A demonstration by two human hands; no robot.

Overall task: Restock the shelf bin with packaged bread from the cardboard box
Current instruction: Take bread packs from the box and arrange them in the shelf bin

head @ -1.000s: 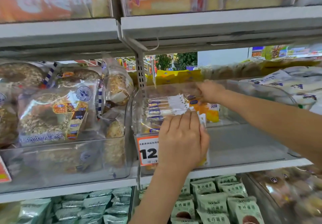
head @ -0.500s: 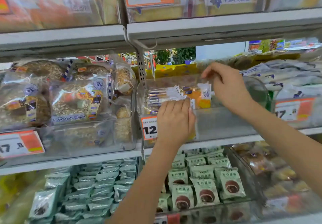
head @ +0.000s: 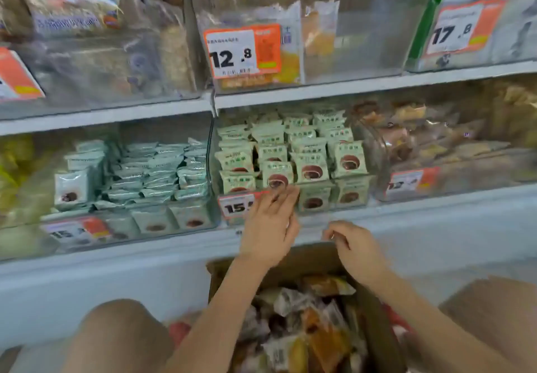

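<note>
The clear shelf bin (head: 363, 38) with the orange 12.8 price tag stands on the upper shelf and holds a few upright bread packs (head: 318, 28) at its left end. Below me the open cardboard box (head: 374, 329) is filled with several wrapped bread packs (head: 293, 300). My left hand (head: 268, 227) hovers above the box's far edge, fingers loosely curled, holding nothing. To its right, my right hand (head: 357, 247) also hangs over the box with curled, relaxed fingers and nothing in it.
A lower shelf carries bins of small green-white cake packs (head: 293, 154) and silver packs (head: 151, 172). A bin tagged 17.8 (head: 470, 24) sits at upper right. Bagged bread (head: 72, 3) fills the upper left bin. My bare knee (head: 119, 337) is at bottom left.
Both hands left the 12.8 bin and dropped down over the cardboard box. The view tilted down, bringing the lower shelf and box into sight.
</note>
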